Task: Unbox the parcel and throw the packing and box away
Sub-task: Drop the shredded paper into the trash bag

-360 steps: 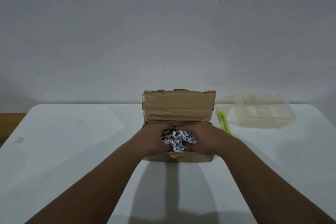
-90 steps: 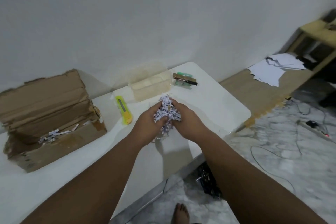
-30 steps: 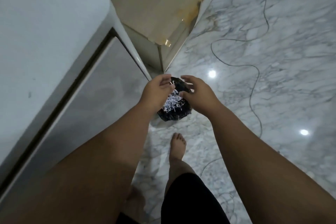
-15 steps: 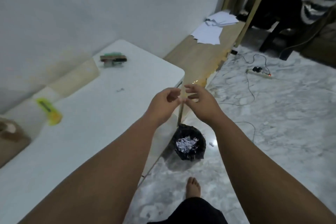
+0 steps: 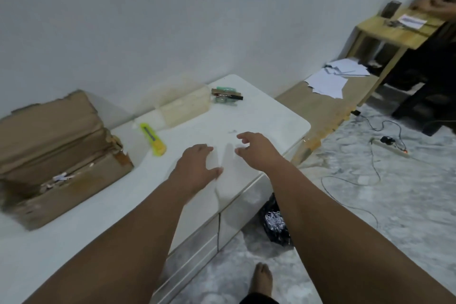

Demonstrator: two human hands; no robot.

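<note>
Left hand (image 5: 197, 165) and right hand (image 5: 256, 150) hang empty, relaxed; shreds (image 5: 58, 177) apparently left in the box (image 5: 61, 136) could spill when carried.

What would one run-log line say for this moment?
left hand: open, empty | right hand: open, empty | cardboard box: on table, some shreds inside | black bag: beside table, holds shredded paper
</note>
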